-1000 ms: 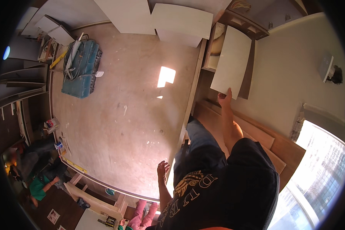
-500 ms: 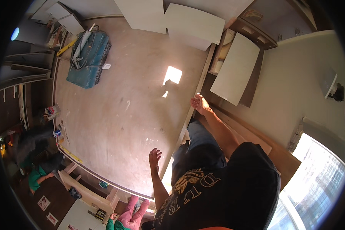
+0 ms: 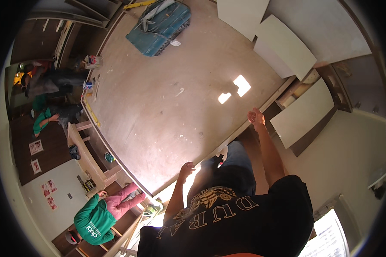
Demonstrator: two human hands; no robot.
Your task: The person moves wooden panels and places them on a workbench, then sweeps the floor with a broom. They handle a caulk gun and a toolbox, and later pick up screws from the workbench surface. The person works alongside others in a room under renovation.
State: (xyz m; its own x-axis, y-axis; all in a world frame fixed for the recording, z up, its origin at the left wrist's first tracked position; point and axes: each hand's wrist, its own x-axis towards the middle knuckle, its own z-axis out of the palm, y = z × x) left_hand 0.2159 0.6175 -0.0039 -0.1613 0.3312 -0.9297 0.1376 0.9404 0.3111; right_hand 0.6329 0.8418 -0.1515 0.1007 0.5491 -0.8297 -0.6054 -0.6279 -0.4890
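Large brown wooden panel point(image 3: 167, 94): lying flat, filling most of the view; left hand point(image 3: 185, 170) at its near edge, fingers on the rim; right hand point(image 3: 256, 116) gripping the same edge further along; blue tool case point(image 3: 158, 25) on the panel's far end; 3 pale boards point(image 3: 287, 47) beyond.

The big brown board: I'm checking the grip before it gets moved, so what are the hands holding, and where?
Both hands are on the big brown board, at its near long edge: the left hand toward one end, the right hand farther along.
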